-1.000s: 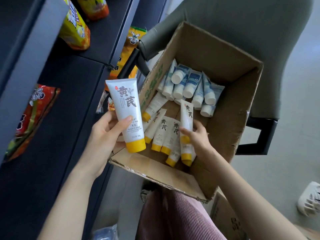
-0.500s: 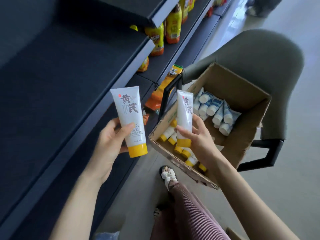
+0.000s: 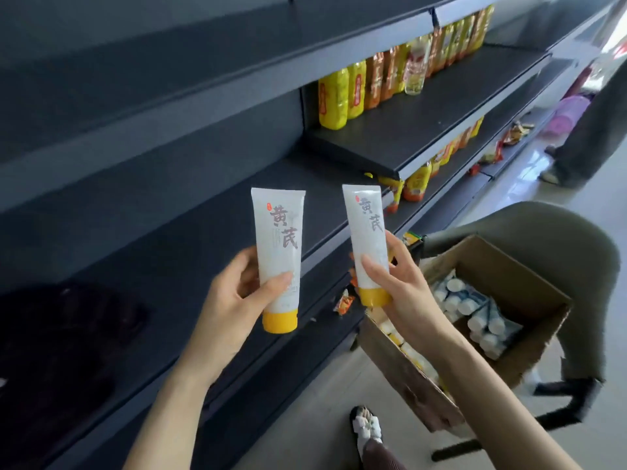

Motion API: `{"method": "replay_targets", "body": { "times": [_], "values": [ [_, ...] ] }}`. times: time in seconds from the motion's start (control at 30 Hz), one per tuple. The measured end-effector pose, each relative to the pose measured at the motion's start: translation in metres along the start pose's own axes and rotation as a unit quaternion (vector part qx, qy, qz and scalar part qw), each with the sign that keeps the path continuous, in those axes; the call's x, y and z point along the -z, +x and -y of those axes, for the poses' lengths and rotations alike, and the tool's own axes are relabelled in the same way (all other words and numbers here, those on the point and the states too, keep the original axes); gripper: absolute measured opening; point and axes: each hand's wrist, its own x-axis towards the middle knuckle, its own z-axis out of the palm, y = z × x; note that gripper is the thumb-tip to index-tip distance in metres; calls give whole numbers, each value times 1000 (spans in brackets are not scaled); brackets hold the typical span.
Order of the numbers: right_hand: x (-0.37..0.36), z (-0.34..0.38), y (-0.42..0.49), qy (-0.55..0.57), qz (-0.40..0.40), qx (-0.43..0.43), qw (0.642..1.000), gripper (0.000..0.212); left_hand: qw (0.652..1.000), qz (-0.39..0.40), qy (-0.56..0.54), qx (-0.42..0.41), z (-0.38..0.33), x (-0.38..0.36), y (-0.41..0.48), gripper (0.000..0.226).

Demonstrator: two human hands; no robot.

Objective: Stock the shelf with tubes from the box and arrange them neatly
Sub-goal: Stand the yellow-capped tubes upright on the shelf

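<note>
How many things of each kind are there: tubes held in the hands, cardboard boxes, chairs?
Yellow-capped tubes in the hands: 2 (left tube in the left hand, right tube in the right hand)
Cardboard box: 1
Chair: 1
Total: 4

White yellow-capped tube (image 3: 279, 252) upright, cap down, centre frame, matching second tube (image 3: 368, 239) just right, open cardboard box (image 3: 515, 286) with more tubes (image 3: 475, 307) lower right, dark shelf (image 3: 169, 259) behind
</note>
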Motion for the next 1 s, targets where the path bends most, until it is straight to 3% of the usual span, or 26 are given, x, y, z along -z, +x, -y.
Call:
{"method": "replay_targets", "body": {
  "times": [0.2,0.5,0.83,1.0],
  "values": [
    [-75,35,-4,-9,118,34,992,55,992,-79,23,-95,-61,61,-42,31],
    [-194,90,-2,-51,266,92,958,54,953,-236,38,-184,-131,151,-106,40],
    [-320,112,35,10,405,115,907,49,872,-439,57,-209,-167,237,-153,38],
    [-388,132,73,-67,458,176,869,36,843,-488,98,-203,-184,274,-163,42]
  ]
}}
